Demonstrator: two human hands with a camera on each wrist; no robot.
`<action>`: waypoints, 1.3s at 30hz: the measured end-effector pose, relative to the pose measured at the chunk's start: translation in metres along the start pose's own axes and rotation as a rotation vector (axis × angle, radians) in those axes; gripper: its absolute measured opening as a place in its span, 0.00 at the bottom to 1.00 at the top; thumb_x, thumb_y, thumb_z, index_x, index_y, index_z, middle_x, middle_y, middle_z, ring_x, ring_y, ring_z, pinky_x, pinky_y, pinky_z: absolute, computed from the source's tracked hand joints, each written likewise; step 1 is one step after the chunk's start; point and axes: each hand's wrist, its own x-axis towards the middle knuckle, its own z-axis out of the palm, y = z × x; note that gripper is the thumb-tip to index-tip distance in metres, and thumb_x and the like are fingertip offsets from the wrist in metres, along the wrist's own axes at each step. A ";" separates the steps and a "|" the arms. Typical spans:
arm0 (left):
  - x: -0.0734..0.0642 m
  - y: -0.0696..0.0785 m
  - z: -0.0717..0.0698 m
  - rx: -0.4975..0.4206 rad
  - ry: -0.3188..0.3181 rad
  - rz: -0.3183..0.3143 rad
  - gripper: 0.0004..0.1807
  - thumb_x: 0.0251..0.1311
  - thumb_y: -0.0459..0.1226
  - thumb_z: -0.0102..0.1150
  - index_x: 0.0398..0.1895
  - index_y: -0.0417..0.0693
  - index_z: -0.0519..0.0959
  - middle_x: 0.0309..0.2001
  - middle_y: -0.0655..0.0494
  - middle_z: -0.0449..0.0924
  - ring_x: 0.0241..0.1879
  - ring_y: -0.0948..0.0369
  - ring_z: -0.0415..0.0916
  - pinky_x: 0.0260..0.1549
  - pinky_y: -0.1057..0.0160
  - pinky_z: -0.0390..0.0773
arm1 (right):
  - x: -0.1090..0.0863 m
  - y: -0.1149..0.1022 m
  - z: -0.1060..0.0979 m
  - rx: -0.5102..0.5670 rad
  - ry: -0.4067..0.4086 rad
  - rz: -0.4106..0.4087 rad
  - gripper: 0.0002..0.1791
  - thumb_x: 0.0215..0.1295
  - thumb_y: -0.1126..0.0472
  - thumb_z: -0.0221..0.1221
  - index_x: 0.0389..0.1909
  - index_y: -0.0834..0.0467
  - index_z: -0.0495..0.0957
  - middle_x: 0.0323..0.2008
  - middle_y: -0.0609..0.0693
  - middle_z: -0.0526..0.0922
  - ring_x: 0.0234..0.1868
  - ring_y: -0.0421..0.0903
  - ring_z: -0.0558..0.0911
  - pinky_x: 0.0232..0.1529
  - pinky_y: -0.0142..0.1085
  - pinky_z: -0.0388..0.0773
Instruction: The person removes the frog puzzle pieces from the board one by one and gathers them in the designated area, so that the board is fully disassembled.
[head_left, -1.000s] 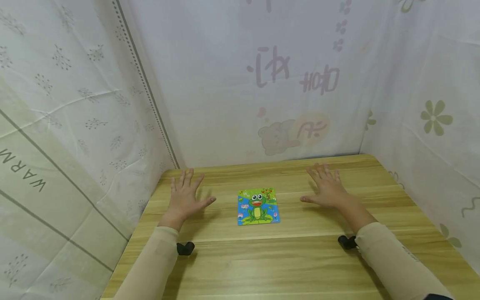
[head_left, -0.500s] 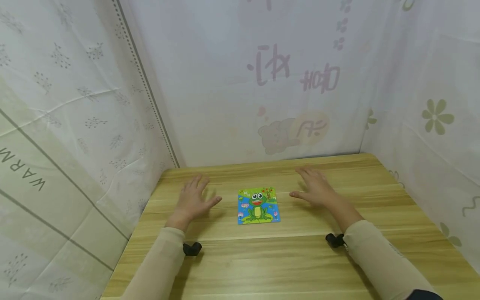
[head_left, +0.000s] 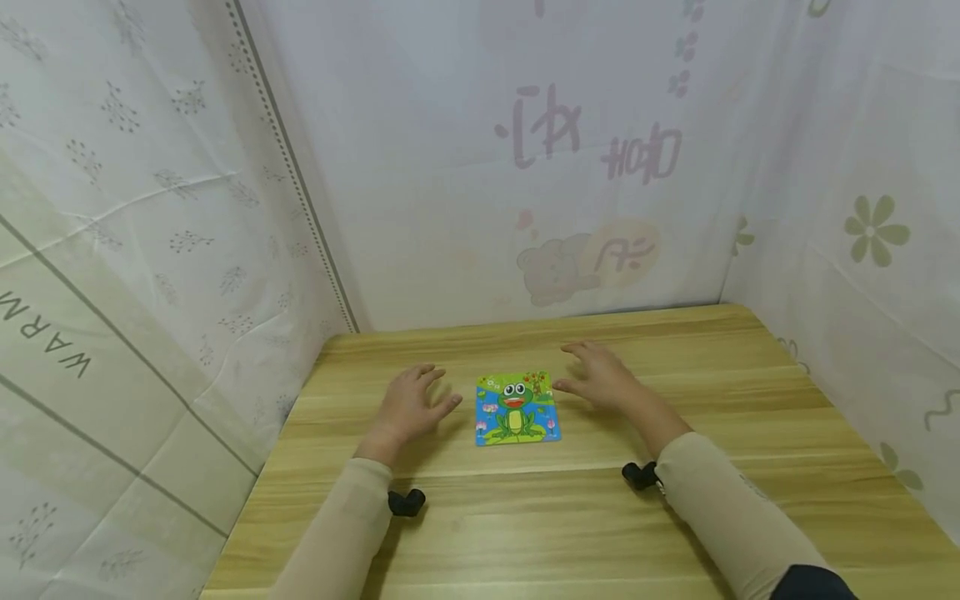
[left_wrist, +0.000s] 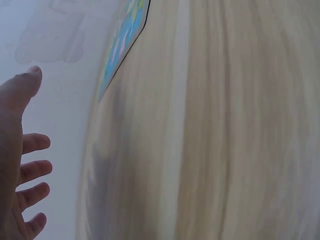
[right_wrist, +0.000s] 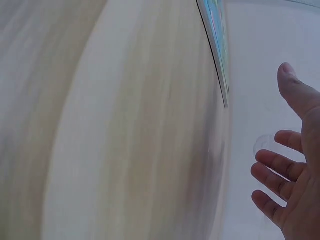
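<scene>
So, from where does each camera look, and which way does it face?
Head: worn on the head, facing forward and down over the table to the printed cloth; both sleeves, left grip and right grip show.
Left wrist: on that wrist, facing low across the table to the frog picture; left grip shows at image left.
Right wrist: on that wrist, similar low look; right grip shows at image right.
Both wrist views share the frog picture's edge.
</scene>
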 end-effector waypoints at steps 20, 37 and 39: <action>0.010 0.026 0.031 -0.409 -0.028 -0.055 0.26 0.72 0.47 0.66 0.68 0.48 0.78 0.73 0.48 0.70 0.75 0.45 0.62 0.76 0.42 0.61 | 0.026 -0.032 0.027 0.027 -0.070 -0.042 0.33 0.68 0.49 0.71 0.67 0.61 0.77 0.52 0.54 0.82 0.53 0.51 0.80 0.56 0.48 0.81; 0.008 0.037 0.059 -0.336 0.053 -0.114 0.22 0.67 0.50 0.70 0.59 0.50 0.85 0.69 0.52 0.76 0.73 0.48 0.67 0.79 0.46 0.54 | 0.050 -0.057 0.053 0.003 -0.171 -0.038 0.19 0.71 0.53 0.69 0.58 0.57 0.84 0.34 0.44 0.81 0.34 0.43 0.78 0.38 0.38 0.79; 0.007 0.036 0.061 -0.330 0.061 -0.113 0.22 0.67 0.50 0.70 0.58 0.50 0.85 0.69 0.52 0.76 0.72 0.48 0.67 0.79 0.46 0.55 | 0.053 -0.061 0.055 0.011 -0.179 -0.047 0.19 0.71 0.54 0.68 0.58 0.57 0.84 0.34 0.44 0.81 0.34 0.43 0.79 0.37 0.38 0.79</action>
